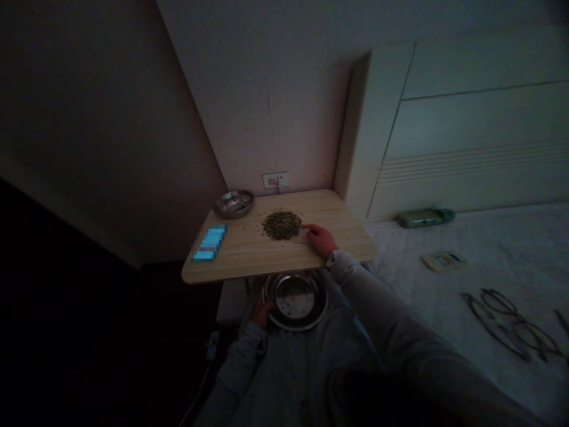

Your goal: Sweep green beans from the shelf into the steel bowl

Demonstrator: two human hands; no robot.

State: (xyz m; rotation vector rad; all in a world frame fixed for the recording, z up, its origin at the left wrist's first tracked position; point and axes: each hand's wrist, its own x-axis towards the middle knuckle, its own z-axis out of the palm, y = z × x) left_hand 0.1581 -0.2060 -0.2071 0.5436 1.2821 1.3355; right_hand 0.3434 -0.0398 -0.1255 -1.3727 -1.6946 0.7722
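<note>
A heap of small dark green beans (281, 225) lies on a small wooden table (249, 255). My right hand (319, 239) rests on the table at the heap's right edge, fingers curled, fingertips touching the beans. My left hand (261, 312) grips the left rim of a steel bowl (296, 299) held on my lap just under the table's front edge. A few beans lie in that bowl.
A second steel bowl (233, 203) stands at the table's back left. A lit phone (210, 243) lies at its left. A wall socket (275, 179) is behind. On the bed at right lie a green case (425, 217), a small device (443, 261) and spectacles (507, 323).
</note>
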